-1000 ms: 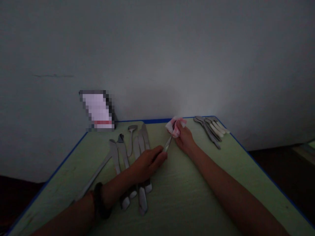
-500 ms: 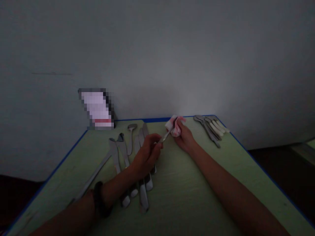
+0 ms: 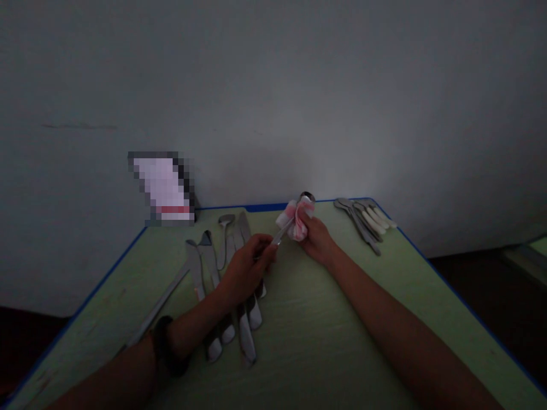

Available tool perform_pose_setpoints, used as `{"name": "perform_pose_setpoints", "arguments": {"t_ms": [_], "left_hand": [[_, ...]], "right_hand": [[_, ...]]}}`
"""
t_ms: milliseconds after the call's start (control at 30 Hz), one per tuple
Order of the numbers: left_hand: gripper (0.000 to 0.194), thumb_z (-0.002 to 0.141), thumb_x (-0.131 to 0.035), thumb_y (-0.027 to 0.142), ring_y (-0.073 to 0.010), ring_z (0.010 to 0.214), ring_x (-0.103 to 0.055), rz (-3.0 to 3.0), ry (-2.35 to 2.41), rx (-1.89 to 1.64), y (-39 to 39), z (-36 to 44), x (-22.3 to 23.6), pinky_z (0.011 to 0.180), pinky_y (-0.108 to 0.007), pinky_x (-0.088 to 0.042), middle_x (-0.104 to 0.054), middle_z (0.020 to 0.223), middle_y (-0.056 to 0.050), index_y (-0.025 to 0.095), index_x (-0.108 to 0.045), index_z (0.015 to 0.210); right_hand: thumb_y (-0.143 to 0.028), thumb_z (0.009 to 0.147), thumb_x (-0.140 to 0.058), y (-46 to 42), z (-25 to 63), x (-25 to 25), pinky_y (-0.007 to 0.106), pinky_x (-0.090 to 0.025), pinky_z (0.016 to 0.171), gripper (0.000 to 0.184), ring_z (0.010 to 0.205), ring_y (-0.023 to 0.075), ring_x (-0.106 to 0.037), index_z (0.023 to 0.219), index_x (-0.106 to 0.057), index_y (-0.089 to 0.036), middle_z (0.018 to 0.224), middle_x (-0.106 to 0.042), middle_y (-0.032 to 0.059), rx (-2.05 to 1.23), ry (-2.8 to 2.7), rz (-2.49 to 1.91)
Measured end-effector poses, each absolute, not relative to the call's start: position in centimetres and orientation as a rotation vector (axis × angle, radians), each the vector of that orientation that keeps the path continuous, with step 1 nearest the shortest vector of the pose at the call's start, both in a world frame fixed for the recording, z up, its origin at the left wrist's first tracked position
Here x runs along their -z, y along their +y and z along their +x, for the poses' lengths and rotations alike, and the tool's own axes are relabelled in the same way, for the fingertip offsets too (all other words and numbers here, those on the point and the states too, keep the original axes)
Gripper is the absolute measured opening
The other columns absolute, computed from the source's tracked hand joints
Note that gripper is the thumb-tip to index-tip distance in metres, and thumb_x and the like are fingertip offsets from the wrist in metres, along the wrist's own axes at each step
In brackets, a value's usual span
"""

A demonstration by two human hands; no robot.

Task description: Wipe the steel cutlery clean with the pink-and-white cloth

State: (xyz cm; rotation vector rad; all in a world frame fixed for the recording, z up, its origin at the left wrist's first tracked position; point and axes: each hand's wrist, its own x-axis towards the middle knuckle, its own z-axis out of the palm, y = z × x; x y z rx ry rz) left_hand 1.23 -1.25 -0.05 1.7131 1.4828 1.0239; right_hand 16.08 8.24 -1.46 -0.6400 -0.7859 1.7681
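Above the middle of the table, my left hand [image 3: 252,265] is closed on the handle of a metal spoon [image 3: 282,232]. The spoon points away to the right, and its bowl shows past a pink and white cloth [image 3: 299,228]. My right hand [image 3: 317,239] pinches that cloth around the spoon's neck. Under and beside my left forearm lie several table knives [image 3: 245,336], partly hidden by the arm. A loose spoon [image 3: 226,219] rests behind them, near the far edge.
At the table's far right corner lies a group of spoons [image 3: 363,228] and white-handled cutlery [image 3: 380,216]. A blurred, lit screen [image 3: 162,188] leans on the wall at the far left. The green table [image 3: 316,341] has a blue edge and meets the wall.
The cloth has slid down the spoon toward its handle, so the bowl now shows beyond it. My left hand has shifted slightly up and left, still gripping the handle.
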Motion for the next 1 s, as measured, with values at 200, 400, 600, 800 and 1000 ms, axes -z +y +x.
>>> {"name": "perform_pose_setpoints", "arguments": {"t_ms": [200, 400, 600, 800, 1000], "left_hand": [[0.022, 0.085, -0.043, 0.036, -0.009, 0.051, -0.045, 1.963, 1.481, -0.814, -1.7, 1.2, -0.8, 0.05, -0.02, -0.034, -0.047, 0.056, 0.006, 0.018, -0.051, 0.076], [0.022, 0.081, -0.044, 0.032, -0.009, 0.049, -0.041, 2.008, 1.421, -0.758, -1.9, 1.1, -0.6, 0.047, -0.02, -0.03, -0.042, 0.052, 0.006, 0.018, -0.043, 0.064], [0.022, 0.082, -0.038, 0.028, -0.0088, 0.046, -0.04, 1.618, 1.34, -0.96, -1.5, 0.5, -0.3, 0.046, -0.02, -0.034, -0.044, 0.052, 0.005, 0.018, -0.042, 0.063], [0.028, 0.087, -0.039, 0.042, -0.0074, 0.046, -0.042, 1.411, 1.27, -1.099, -1.3, 1.0, -0.3, 0.042, -0.017, -0.032, -0.047, 0.059, 0.006, 0.019, -0.042, 0.072], [0.038, 0.087, -0.031, 0.054, -0.0079, 0.044, -0.04, 1.216, 1.208, -1.3, -0.8, 1.1, -0.2, 0.037, -0.018, -0.028, -0.045, 0.059, 0.005, 0.019, -0.039, 0.075]], "right_hand": [[-0.044, 0.077, -0.058, 9.0, 15.6, 1.6, 0.024, -0.047, 0.064, 0.023, 0.063, 0.0101, -0.057, 0.072, -0.058, -0.021, 0.063, -0.061, -0.0033, -1.644, -0.616, -0.553], [-0.04, 0.082, -0.051, 9.4, 15.9, 1.0, 0.023, -0.047, 0.063, 0.023, 0.061, 0.0087, -0.056, 0.066, -0.054, -0.023, 0.061, -0.06, -0.0045, -1.608, -0.539, -0.51], [-0.022, 0.075, -0.054, 8.9, 15.7, 1.1, 0.022, -0.048, 0.066, 0.008, 0.066, 0.0103, -0.059, 0.074, -0.061, -0.019, 0.069, -0.065, -0.002, -1.752, -0.537, -0.552], [-0.021, 0.072, -0.06, 9.3, 15.7, 1.8, 0.021, -0.047, 0.067, 0.007, 0.069, 0.0093, -0.058, 0.079, -0.061, -0.019, 0.076, -0.065, -0.0024, -1.731, -0.545, -0.56], [-0.02, 0.069, -0.06, 9.1, 16.1, 1.9, 0.023, -0.048, 0.068, 0.01, 0.072, 0.0112, -0.058, 0.079, -0.061, -0.018, 0.078, -0.065, -0.0008, -1.778, -0.652, -0.528]]}}
